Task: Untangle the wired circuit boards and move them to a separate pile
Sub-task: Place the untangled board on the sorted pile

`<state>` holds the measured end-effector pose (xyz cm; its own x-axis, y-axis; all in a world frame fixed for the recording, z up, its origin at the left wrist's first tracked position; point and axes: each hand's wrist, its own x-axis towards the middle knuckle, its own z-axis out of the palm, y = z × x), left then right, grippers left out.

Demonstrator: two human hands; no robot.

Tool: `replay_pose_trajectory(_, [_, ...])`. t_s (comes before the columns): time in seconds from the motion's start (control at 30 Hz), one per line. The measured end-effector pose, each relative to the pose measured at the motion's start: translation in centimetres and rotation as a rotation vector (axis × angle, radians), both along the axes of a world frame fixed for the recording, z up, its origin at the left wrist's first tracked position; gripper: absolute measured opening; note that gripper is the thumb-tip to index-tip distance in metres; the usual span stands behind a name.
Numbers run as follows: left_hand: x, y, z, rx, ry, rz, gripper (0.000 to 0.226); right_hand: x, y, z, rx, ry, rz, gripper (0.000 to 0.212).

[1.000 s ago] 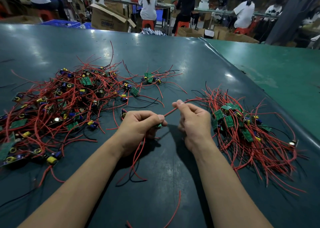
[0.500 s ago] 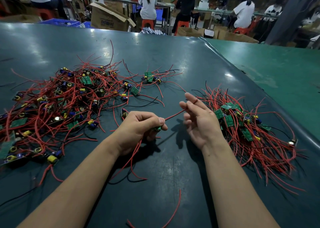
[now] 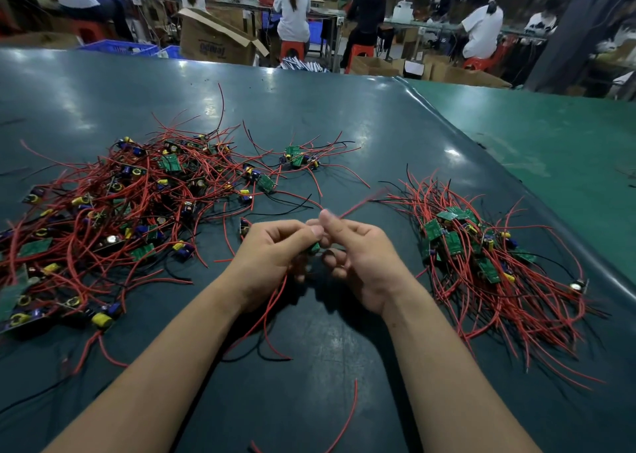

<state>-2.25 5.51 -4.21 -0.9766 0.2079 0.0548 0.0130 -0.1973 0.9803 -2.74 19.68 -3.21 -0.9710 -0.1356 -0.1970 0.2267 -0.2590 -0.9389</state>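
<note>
Head view. Half a second back the right hand [image 3: 358,263] stood apart from the left with fingers spread open; now it has closed in until thumb and forefinger nearly touch the left hand's fingertips, and it pinches a red wire [image 3: 358,204]. That wire runs up and away toward 1 o'clock, blurred along its far end. One second back the right hand was pinching the same wire in much the same way.

The left hand [image 3: 272,256] holds as before: fingers curled, thumb pressed down on a small green circuit board [image 3: 315,247], only a corner of which shows at the fingertips. More red and black leads [image 3: 268,318] hang from under the left palm toward 6 o'clock and trail on the table [image 3: 344,115].

The held board sits between the two hands, directly at the meeting of the fingertips, at 3 o'clock of the left knuckles and 9 o'clock of the right fingers.

The tangled pile [image 3: 113,218] of boards and wires lies at 9 o'clock of the hands, well apart. A small cluster [image 3: 297,158] sits at 12 o'clock. The sorted pile [image 3: 481,256], wires combed roughly one way, lies at 3 o'clock, near the right wrist. A loose red wire [image 3: 347,418] lies at 6 o'clock between the forearms
</note>
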Motion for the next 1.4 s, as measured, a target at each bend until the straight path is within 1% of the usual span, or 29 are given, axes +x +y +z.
replay_pose_trajectory(0.07, [0.0, 0.0, -0.1, -0.052, 0.016, -0.018, 0.019, 0.1, -0.3, -0.2, 0.024, 0.055, -0.023, 0.017])
replay_pose_trajectory(0.2, [0.0, -0.2, 0.2, -0.039, 0.006, -0.048, 0.021, -0.3, 0.7, -0.2, 0.026, 0.151, -0.143, 0.024])
replay_pose_trajectory(0.3, [0.1, -0.4, 0.4, -0.05, 0.008, -0.118, 0.018, -0.9, 2.2, 0.0, -0.1, 0.155, -0.357, 0.023])
replay_pose_trajectory(0.37, [0.1, -0.5, 0.5, -0.043, -0.015, -0.151, 0.021, -1.2, 2.9, 0.2, -0.215, 0.134, -0.499, 0.025])
replay_pose_trajectory(0.4, [0.1, -0.6, 0.6, -0.007, -0.034, -0.158, 0.022, -1.4, 3.1, 0.2, -0.276, 0.12, -0.547, 0.027])
replay_pose_trajectory(0.47, [0.0, -0.9, 0.9, 0.144, -0.066, -0.156, 0.02, -1.6, 3.3, 0.2, -0.345, 0.08, -0.588, 0.031])
replay_pose_trajectory(0.53, [-0.1, -1.1, 1.3, 0.31, -0.085, -0.129, 0.024, -1.6, 2.9, 0.1, -0.267, 0.057, -0.523, 0.026])
replay_pose_trajectory(0.6, [-0.3, -1.1, 1.6, 0.45, -0.122, -0.093, 0.026, -1.2, 1.9, -0.2, -0.088, 0.08, -0.333, 0.011])
replay_pose_trajectory(0.63, [-0.4, -1.1, 1.6, 0.511, -0.149, -0.079, 0.025, -0.9, 1.4, -0.3, 0.018, 0.107, -0.212, 0.009])
replay_pose_trajectory(0.67, [-0.4, -1.1, 1.7, 0.562, -0.177, -0.068, 0.023, -0.6, 1.1, -0.4, 0.105, 0.137, -0.096, 0.013])
replay_pose_trajectory(0.7, [-0.5, -1.1, 1.7, 0.605, -0.2, -0.06, 0.022, -0.5, 1.0, -0.4, 0.151, 0.163, 0.003, 0.016])
replay_pose_trajectory(0.77, [-0.7, -1.5, 1.6, 0.654, -0.222, -0.026, 0.023, -0.2, 0.9, -0.4, 0.113, 0.183, 0.151, 0.02])
replay_pose_trajectory(0.83, [-0.8, -1.7, 1.6, 0.62, -0.227, 0.035, 0.026, 0.1, 0.5, -0.5, 0.009, 0.195, 0.247, 0.027])
replay_pose_trajectory(0.9, [-1.0, -1.3, 1.5, 0.488, -0.229, 0.114, 0.029, 0.3, -0.4, -0.8, 0.003, 0.217, 0.261, 0.035])
replay_pose_trajectory(0.93, [-1.0, -1.0, 1.4, 0.414, -0.225, 0.163, 0.029, 0.4, -0.9, -1.0, 0.052, 0.239, 0.232, 0.036])
replay_pose_trajectory(1.0, [-0.9, -0.4, 1.3, 0.32, -0.188, 0.256, 0.027, 0.5, -1.8, -1.3, 0.259, 0.339, 0.098, 0.031])
replay_pose_trajectory(1.07, [-0.8, 0.0, 1.2, 0.244, -0.114, 0.323, 0.031, 0.5, -2.2, -1.7, 0.511, 0.501, -0.058, 0.028])
replay_pose_trajectory(1.13, [-0.7, 0.2, 1.2, 0.184, -0.048, 0.371, 0.037, 0.5, -2.5, -2.0, 0.646, 0.648, -0.125, 0.032])
replay_pose_trajectory(1.23, [-0.5, 0.3, 1.2, 0.17, -0.04, 0.358, 0.039, 0.6, -2.7, -1.9, 0.716, 0.771, -0.163, 0.039])
replay_pose_trajectory(1.3, [-0.5, 0.2, 1.1, 0.167, -0.057, 0.335, 0.037, 0.6, -2.6, -2.0, 0.689, 0.825, -0.148, 0.042])
replay_pose_trajectory(1.4, [-0.5, 0.2, 1.0, 0.133, -0.078, 0.34, 0.042, 0.8, -2.8, -1.9, 0.692, 0.916, -0.098, 0.043])
